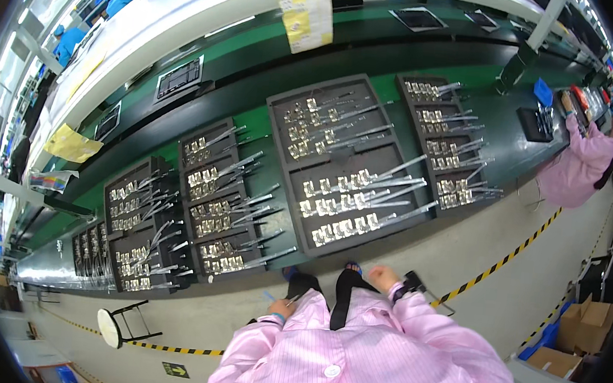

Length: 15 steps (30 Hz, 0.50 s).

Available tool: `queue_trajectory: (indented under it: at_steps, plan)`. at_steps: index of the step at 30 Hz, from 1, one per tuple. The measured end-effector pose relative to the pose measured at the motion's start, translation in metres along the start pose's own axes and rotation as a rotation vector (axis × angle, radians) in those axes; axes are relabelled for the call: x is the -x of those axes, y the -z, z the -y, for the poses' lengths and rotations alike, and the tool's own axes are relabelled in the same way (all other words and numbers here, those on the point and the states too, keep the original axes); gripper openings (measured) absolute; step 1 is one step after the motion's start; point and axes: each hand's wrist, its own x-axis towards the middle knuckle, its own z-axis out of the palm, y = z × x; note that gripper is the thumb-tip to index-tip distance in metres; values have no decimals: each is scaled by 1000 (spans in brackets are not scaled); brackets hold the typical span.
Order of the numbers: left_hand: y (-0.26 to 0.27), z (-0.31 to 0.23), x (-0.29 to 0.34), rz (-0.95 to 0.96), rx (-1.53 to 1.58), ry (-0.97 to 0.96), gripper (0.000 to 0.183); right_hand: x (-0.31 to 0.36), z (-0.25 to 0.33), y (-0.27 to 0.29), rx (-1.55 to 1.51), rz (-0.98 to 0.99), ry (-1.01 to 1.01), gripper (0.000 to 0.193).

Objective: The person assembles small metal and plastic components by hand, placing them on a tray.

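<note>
Low in front of my body, my left hand (282,307) has its fingers closed, with a thin slender piece showing at them, too small to name. My right hand (384,277) is curled in front of the pink smock, above the floor; whatever may be inside it is hidden. Both hands are apart from the bench. Nearest to them stands a large black tray (362,166) holding rows of small shiny metal parts (347,228) with long silver strips sticking out to the right. A narrower black tray (195,242) with similar parts lies to its left.
More loaded trays stand along the green bench (503,147), including a black tray (453,179) on the right. A round stool (111,327) is at lower left. A co-worker in pink (579,161) sits at far right. Cardboard boxes (586,325) stand at lower right.
</note>
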Motion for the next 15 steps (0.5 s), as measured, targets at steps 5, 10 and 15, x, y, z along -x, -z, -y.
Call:
queue_trajectory:
  at_steps: [5,10,15]
  plan:
    - [22,-88,57,-423,279,-170,38,-6,11,119,-754,-389,-170,41]
    - [81,-137,86,-710,738,-278,27,-3,86,167,-804,-447,33,45]
    - [120,-193,77,-730,690,-270,32,-8,100,170,-605,-332,69,40]
